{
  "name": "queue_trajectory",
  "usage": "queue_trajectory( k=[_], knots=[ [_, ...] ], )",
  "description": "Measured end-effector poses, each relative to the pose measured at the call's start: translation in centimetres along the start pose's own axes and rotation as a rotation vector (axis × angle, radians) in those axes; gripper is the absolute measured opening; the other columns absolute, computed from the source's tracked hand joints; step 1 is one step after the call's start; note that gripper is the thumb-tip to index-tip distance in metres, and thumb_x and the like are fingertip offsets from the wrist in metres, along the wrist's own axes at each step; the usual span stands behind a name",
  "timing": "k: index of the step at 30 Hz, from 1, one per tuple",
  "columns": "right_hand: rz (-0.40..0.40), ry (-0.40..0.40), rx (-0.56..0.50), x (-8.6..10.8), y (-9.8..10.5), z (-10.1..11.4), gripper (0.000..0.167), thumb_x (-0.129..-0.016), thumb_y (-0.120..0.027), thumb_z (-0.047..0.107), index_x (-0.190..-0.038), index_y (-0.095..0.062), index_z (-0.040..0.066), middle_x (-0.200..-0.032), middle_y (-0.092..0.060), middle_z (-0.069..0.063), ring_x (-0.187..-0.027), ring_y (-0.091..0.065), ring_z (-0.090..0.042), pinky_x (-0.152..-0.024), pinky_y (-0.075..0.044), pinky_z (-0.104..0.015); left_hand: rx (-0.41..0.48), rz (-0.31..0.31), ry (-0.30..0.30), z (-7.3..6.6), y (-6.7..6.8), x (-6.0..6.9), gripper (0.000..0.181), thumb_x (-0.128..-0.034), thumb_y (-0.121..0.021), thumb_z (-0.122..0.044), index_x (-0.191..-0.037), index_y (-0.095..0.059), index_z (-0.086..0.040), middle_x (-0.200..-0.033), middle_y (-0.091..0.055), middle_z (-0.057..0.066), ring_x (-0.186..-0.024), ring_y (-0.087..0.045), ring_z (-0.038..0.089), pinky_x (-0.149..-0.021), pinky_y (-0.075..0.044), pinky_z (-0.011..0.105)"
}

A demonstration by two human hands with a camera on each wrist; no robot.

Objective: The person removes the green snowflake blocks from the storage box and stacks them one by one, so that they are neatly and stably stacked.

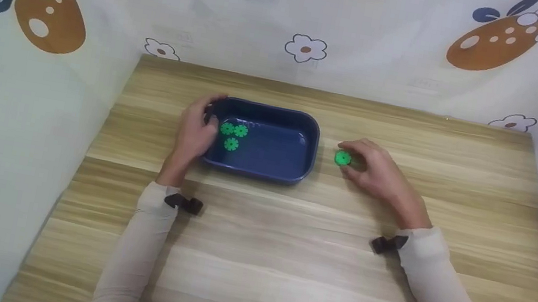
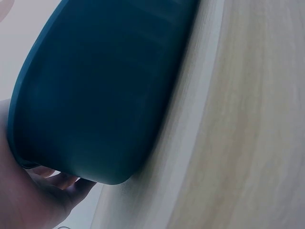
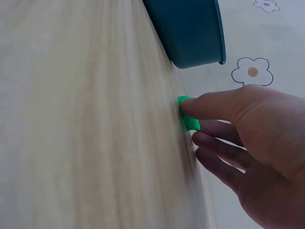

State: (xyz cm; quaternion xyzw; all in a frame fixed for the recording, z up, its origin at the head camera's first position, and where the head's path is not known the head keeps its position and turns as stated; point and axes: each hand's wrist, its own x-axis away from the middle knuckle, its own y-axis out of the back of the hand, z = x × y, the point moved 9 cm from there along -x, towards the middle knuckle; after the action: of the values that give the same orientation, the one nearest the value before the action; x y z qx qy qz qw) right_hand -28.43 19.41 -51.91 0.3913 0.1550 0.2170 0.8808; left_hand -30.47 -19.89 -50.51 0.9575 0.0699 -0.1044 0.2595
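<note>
My left hand (image 1: 197, 127) grips the left end of a dark blue rectangular tub (image 1: 265, 174), thumb over the rim and fingers around the outside. The left wrist view shows the tub's outer wall (image 2: 95, 90) close up. Inside, near that end, lie three green notched discs (image 1: 231, 144). Right of the tub, my right hand (image 1: 376, 169) pinches another green round piece (image 1: 342, 158) between thumb and fingers. In the right wrist view this green piece (image 3: 191, 122) looks thick, close to the tabletop; whether it touches the wood, I cannot tell.
The tub stands on a wood-grain table (image 1: 282, 264), toward its back edge. Pale patterned sheets (image 1: 248, 20) rise behind the table and at both sides. A dark strap device (image 1: 185, 204) sits on the left wrist, another (image 1: 388, 244) on the right.
</note>
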Motion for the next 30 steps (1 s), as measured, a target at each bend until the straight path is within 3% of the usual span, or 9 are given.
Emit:
queue_trajectory(
  k=[30],
  knots=[
    [0.002, 0.013, -0.005, -0.05, -0.07, 0.33, 0.047, -0.093, -0.082, 0.011, -0.138, -0.071, 0.008, -0.133, -0.073, -0.010, -0.126, -0.067, -0.030, -0.114, -0.053, -0.051, -0.005, 0.009, 0.013, 0.27, -0.03, 0.01, 0.057, -0.0926, -0.054, 0.012, -0.143, -0.068, -0.010, -0.147, -0.068, 0.011, -0.140, -0.060, 0.028, -0.123, -0.047, 0.045]
  ],
)
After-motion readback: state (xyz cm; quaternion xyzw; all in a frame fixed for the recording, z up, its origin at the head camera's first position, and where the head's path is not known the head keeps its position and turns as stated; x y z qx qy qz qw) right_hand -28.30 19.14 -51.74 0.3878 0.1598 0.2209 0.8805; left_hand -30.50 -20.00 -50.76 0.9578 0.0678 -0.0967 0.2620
